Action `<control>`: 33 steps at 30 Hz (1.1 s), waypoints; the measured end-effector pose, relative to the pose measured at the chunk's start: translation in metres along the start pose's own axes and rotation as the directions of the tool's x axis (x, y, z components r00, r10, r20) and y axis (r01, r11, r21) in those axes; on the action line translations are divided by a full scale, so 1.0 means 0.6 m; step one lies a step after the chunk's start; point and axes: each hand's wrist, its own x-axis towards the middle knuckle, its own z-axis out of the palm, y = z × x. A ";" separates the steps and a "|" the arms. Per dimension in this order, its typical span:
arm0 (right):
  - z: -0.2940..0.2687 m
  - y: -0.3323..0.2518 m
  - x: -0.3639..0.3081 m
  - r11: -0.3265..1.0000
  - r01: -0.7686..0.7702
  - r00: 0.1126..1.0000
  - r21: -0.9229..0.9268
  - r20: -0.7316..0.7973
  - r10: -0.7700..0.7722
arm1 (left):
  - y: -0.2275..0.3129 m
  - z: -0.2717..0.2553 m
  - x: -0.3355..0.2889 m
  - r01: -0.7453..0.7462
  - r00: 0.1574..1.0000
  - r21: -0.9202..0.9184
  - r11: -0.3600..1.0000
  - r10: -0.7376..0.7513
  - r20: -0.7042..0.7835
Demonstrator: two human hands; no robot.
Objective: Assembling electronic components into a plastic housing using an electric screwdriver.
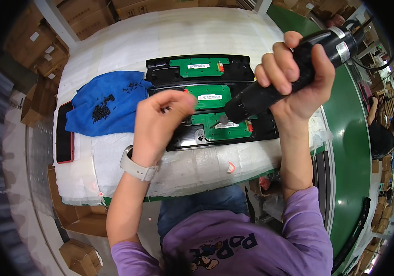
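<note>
My right hand (293, 78) is wrapped round a black electric screwdriver (263, 96). Its nose slants down to the left, over the green circuit board (234, 132) in the nearest black panel (183, 140). Whether the bit touches the board I cannot tell. Above the left part of the panels, my left hand (160, 117) has its fingers curled together in a pinch; what they hold, if anything, is too small to make out. Behind lie a middle circuit board (222, 89), partly covered by my hands, and a far black panel (160, 71) with its own green board.
Left of the panels, a blue cloth (79, 110) bears small piles of black screws (101, 110). A phone with a red edge (64, 133) lies at the table's left. White foam sheeting (128, 41) covers the table. Cardboard boxes (79, 257) stand on the floor.
</note>
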 end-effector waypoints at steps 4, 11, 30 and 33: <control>0.008 0.013 -0.008 0.861 0.008 0.998 -0.508 0.060 0.026 | -0.011 -0.014 0.011 0.038 0.994 -0.392 0.919 -0.074 -0.079; 0.013 0.032 -0.010 0.792 -0.007 0.996 -0.611 0.063 0.057 | -0.019 -0.005 0.009 0.043 0.998 -0.351 0.935 -0.054 -0.022; 0.038 0.052 -0.009 0.691 -0.032 0.993 -0.722 0.058 0.106 | -0.034 -0.007 0.012 0.219 0.968 -0.334 0.917 -0.162 0.190; 0.017 0.037 -0.008 0.815 -0.026 0.994 -0.579 0.075 0.085 | -0.023 0.005 0.006 0.193 0.981 -0.362 0.912 -0.172 0.091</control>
